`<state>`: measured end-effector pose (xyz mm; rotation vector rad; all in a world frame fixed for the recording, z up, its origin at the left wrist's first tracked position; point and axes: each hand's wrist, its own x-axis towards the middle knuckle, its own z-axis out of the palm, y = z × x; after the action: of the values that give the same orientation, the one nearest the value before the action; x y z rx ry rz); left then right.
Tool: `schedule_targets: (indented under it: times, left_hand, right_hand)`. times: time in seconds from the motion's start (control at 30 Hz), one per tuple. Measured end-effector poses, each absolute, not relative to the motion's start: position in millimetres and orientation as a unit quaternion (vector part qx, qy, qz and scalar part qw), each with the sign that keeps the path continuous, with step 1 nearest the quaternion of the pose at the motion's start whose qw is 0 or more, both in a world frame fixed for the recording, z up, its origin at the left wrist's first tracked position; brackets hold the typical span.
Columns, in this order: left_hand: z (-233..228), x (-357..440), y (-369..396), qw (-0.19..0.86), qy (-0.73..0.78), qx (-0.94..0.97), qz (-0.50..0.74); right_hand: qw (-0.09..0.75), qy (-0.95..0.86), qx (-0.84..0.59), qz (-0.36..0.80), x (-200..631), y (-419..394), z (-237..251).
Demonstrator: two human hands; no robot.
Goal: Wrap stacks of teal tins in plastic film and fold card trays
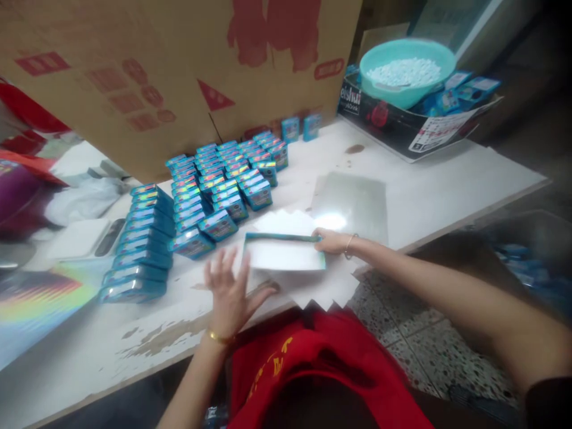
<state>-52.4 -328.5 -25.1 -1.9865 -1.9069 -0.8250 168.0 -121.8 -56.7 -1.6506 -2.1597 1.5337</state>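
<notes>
An open cardboard tray box (286,253), white inside with a blue edge, lies near the table's front edge. At its right end my right hand (331,241) is closed on the rim. My left hand (230,292) holds nothing; its fingers are spread just left of the tray box, slightly blurred. White sheets with zigzag edges (330,292) lie beneath the tray box. Beyond my left hand stand rows of small blue boxes (218,225), with another row of blue packs (138,256) farther left.
A large brown carton (179,71) stands behind the rows. At the back right, a black carton (384,122) holds blue packs and a turquoise basin (406,47) of small white pieces. A clear sheet (366,196) lies right of centre. Shiny rainbow sheets (40,304) are at the left.
</notes>
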Motion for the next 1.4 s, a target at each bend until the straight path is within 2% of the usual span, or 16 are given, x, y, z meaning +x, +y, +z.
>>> schedule_targets:
  times: [0.13, 0.23, 0.3, 0.37, 0.43, 0.5, 0.63, 0.73, 0.9, 1.03, 1.4]
  left_hand:
    - [-23.4, -55.6, -296.3, -0.006, -0.584, -0.804, -0.111]
    - [-28.1, -57.1, -272.5, -0.143, -0.610, -0.776, -0.077]
    - [-29.3, -60.4, -257.6, -0.224, -0.640, -0.729, -0.095]
    - [-29.9, -64.3, -244.8, -0.282, -0.645, -0.701, -0.111]
    - [-31.5, -67.6, -236.7, -0.308, -0.638, -0.696, -0.118]
    - [-34.5, -69.2, -234.7, -0.313, -0.630, -0.700, -0.121]
    - [-37.4, -66.5, -245.1, -0.265, -0.628, -0.716, -0.150]
    - [-29.9, -57.9, -254.7, -0.230, -0.616, -0.741, -0.136]
    - [-17.1, -35.5, -259.2, -0.185, -0.650, -0.737, -0.017]
    - [-26.3, -29.1, -258.1, -0.222, -0.672, -0.697, -0.116]
    - [-54.3, -48.0, -251.5, -0.382, -0.590, -0.661, -0.262]
  right_hand:
    - [0.009, -0.705, -0.519, 0.482, 161.4, -103.0, -57.4]
    - [0.027, -0.711, -0.510, 0.484, 162.9, -101.6, -57.9]
    - [0.111, -0.737, -0.497, 0.444, 169.7, -112.4, -57.7]
    - [0.234, -0.802, -0.433, 0.339, 177.2, -132.6, -58.6]
    - [0.292, -0.880, -0.309, 0.214, 181.5, -156.5, -62.7]
    - [0.270, -0.930, -0.211, 0.134, 180.6, -175.5, -70.7]
    - [0.255, -0.941, -0.213, 0.063, 169.3, -184.6, -89.8]
    - [0.270, -0.932, -0.230, 0.069, 165.9, -181.0, -97.4]
    - [0.312, -0.896, -0.272, 0.161, 169.9, -185.1, -95.5]
    - [0.361, -0.854, -0.293, 0.233, 165.6, -184.2, -91.9]
    - [0.345, -0.818, -0.327, 0.324, 163.4, -179.3, -88.4]
